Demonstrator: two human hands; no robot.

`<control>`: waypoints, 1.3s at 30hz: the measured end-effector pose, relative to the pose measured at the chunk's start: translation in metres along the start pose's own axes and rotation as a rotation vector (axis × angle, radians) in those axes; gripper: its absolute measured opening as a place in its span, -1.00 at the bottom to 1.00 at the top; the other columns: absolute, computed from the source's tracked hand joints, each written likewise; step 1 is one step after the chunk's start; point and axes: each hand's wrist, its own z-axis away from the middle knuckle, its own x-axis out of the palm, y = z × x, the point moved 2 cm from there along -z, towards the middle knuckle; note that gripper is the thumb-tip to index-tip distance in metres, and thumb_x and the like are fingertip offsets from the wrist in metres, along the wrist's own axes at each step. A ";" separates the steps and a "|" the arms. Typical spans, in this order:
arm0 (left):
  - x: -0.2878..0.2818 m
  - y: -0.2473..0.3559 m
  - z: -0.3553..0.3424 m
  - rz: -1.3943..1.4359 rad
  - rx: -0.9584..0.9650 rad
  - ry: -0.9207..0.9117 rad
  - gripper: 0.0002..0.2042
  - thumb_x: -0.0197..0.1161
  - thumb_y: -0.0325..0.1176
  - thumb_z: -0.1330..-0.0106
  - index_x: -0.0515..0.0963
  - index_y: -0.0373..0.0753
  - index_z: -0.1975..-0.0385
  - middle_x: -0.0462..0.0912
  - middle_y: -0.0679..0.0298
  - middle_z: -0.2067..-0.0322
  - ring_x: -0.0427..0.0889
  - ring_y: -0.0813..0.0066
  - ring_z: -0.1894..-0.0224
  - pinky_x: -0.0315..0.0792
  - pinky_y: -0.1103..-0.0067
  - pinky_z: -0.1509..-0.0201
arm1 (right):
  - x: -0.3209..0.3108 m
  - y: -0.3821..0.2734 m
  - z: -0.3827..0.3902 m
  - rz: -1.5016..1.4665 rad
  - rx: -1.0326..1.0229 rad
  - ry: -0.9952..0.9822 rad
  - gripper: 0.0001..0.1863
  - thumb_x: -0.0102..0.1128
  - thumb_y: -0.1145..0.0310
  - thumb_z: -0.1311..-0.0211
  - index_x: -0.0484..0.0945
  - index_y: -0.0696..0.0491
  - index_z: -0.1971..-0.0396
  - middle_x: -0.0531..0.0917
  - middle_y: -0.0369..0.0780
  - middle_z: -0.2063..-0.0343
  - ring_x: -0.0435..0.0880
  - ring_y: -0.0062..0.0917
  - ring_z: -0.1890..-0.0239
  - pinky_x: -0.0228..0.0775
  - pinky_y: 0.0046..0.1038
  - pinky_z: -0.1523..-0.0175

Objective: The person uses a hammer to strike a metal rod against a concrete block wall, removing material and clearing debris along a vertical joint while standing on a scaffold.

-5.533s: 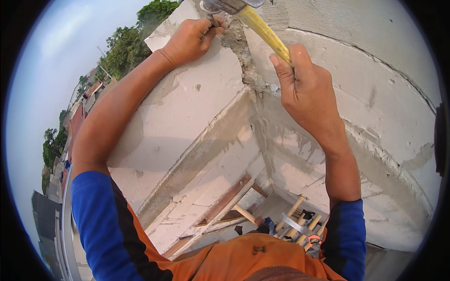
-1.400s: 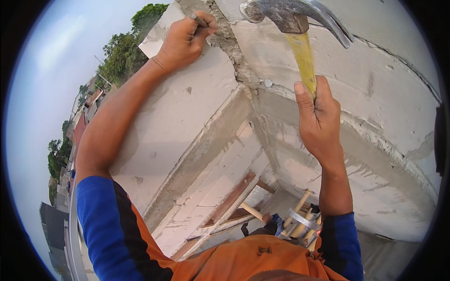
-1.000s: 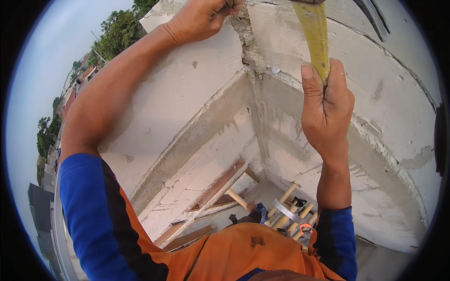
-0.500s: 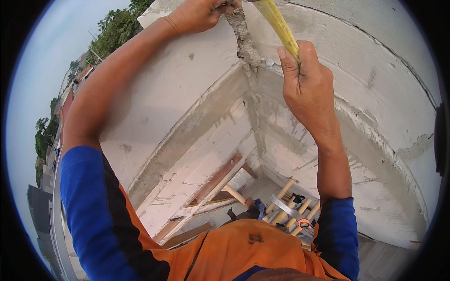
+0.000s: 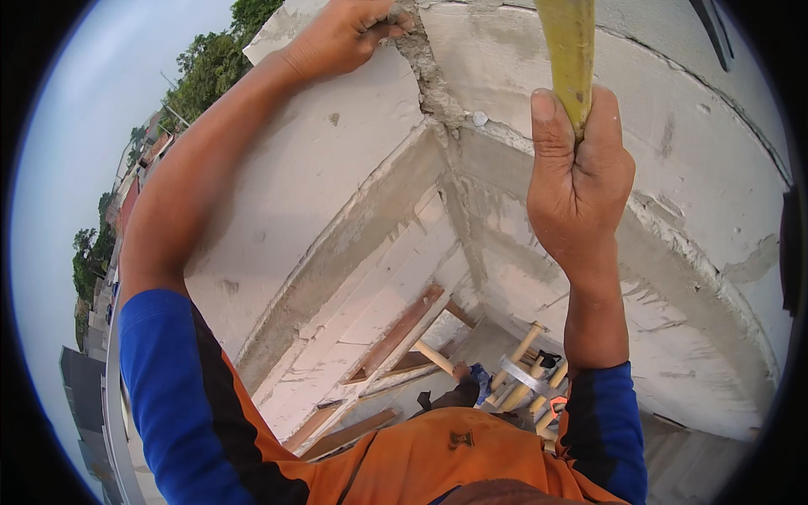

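Observation:
My right hand (image 5: pixel 581 181) is wrapped round the lower end of a worn yellow tool handle (image 5: pixel 568 59), thumb pressed along it. The handle runs up out of the picture, so the tool's head is not shown. My left hand (image 5: pixel 349 34) is up at the top of the wall corner, its fingers curled together beside a rough mortar joint (image 5: pixel 425 71). Something small and grey may be between those fingertips; I cannot make it out. The joint runs down between the left block wall (image 5: pixel 311 160) and the right block wall (image 5: pixel 682 126).
A grey ledge band (image 5: pixel 337 244) runs below the blocks. Far below are wooden poles (image 5: pixel 522 353), a handsaw blade (image 5: pixel 523 376) and part of another person (image 5: pixel 463 391). Wooden boards (image 5: pixel 396 332) line an opening. A dark curved strip (image 5: pixel 714 32) shows at top right.
My right hand and the yellow handle have swung right and away from the corner, the handle now more upright. My left hand stays by the joint; the view has shifted slightly.

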 end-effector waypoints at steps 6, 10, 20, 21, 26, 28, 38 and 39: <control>0.008 0.012 -0.008 -0.096 0.028 -0.001 -0.83 0.18 -0.64 -0.23 0.62 -0.30 0.23 0.69 0.11 0.33 0.69 0.21 0.27 0.53 0.45 0.15 | 0.022 0.046 0.015 0.041 0.106 -0.214 -0.79 0.21 0.39 -0.36 0.34 0.13 0.28 0.47 -0.12 0.73 0.53 -0.24 0.74 0.33 -0.37 0.62; -0.004 0.015 -0.008 -0.110 0.022 -0.031 -0.83 0.23 -0.63 -0.22 0.62 -0.29 0.22 0.69 0.08 0.30 0.68 0.12 0.25 0.55 0.39 0.16 | 0.018 0.027 0.012 -0.104 0.098 -0.037 -0.78 0.21 0.38 -0.35 0.33 0.12 0.30 0.48 -0.11 0.74 0.53 -0.21 0.73 0.33 -0.32 0.63; 0.000 0.015 -0.014 -0.087 -0.020 -0.044 -0.84 0.22 -0.64 -0.22 0.61 -0.29 0.23 0.70 0.10 0.34 0.69 0.11 0.27 0.57 0.41 0.16 | 0.027 0.048 0.015 -0.080 0.147 -0.117 -0.73 0.16 0.30 -0.39 0.28 0.11 0.37 0.47 -0.08 0.77 0.52 -0.14 0.74 0.30 -0.26 0.64; 0.001 0.017 -0.014 -0.091 -0.017 -0.043 -0.84 0.22 -0.64 -0.22 0.61 -0.29 0.23 0.70 0.10 0.34 0.69 0.11 0.27 0.57 0.41 0.16 | 0.030 0.055 0.018 -0.037 0.163 -0.188 -0.72 0.15 0.29 -0.40 0.27 0.11 0.38 0.47 -0.08 0.77 0.52 -0.14 0.74 0.29 -0.25 0.64; 0.004 0.005 -0.006 -0.084 -0.011 -0.005 -0.84 0.21 -0.63 -0.25 0.60 -0.31 0.20 0.71 0.14 0.33 0.70 0.24 0.30 0.55 0.50 0.15 | 0.018 0.037 0.008 -0.098 0.143 -0.071 -0.73 0.14 0.30 -0.40 0.28 0.11 0.36 0.47 -0.08 0.77 0.53 -0.15 0.73 0.29 -0.26 0.64; 0.008 0.000 -0.002 -0.151 -0.036 -0.045 -0.84 0.20 -0.63 -0.25 0.60 -0.31 0.21 0.71 0.14 0.34 0.70 0.23 0.31 0.55 0.49 0.16 | 0.020 0.039 0.010 -0.171 0.124 0.014 -0.74 0.14 0.30 -0.40 0.28 0.11 0.36 0.47 -0.07 0.76 0.53 -0.15 0.73 0.29 -0.26 0.64; 0.005 0.010 -0.012 -0.198 0.051 -0.063 -0.80 0.20 -0.68 -0.20 0.58 -0.28 0.21 0.69 0.12 0.36 0.70 0.13 0.30 0.56 0.44 0.18 | 0.023 0.053 0.011 -0.053 0.160 -0.146 -0.75 0.14 0.32 -0.41 0.31 0.12 0.36 0.49 -0.04 0.73 0.52 -0.15 0.73 0.29 -0.24 0.62; 0.001 0.007 -0.016 -0.209 0.061 -0.060 -0.80 0.20 -0.68 -0.20 0.58 -0.28 0.21 0.69 0.12 0.36 0.70 0.13 0.30 0.56 0.44 0.18 | 0.021 0.055 0.008 -0.020 0.204 -0.204 -0.75 0.14 0.32 -0.40 0.31 0.12 0.36 0.48 -0.04 0.74 0.52 -0.15 0.73 0.29 -0.24 0.62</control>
